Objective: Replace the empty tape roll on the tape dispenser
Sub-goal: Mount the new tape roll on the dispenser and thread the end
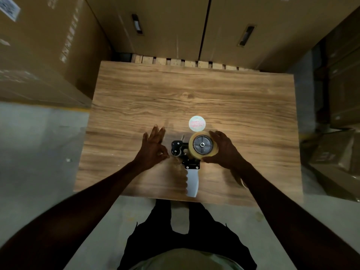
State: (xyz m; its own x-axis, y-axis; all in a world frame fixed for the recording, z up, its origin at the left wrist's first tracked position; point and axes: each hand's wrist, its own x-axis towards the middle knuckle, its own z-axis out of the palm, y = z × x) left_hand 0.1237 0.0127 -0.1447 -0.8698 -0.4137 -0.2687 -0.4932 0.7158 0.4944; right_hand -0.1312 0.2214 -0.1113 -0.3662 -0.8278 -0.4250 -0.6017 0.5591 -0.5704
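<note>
A tape dispenser (pixel 191 177) with a pale handle and black metal head lies flat on the wooden table (pixel 194 94), handle toward me. A full roll of clear tape (pixel 202 145) sits on its hub. My right hand (pixel 226 151) wraps around the roll's right side. My left hand (pixel 153 147) rests on the table left of the dispenser's black front, thumb and forefinger pinched together near it, other fingers spread; what they pinch is too small to tell. Just beyond the roll lies a small pale round core (pixel 197 123), seen end-on.
Large cardboard boxes (pixel 48 55) stand to the left, behind the table (pixel 243 26) and at the right (pixel 341 143). A wooden pallet edge (pixel 185 62) shows at the table's far side. Concrete floor (pixel 39 143) lies on the left.
</note>
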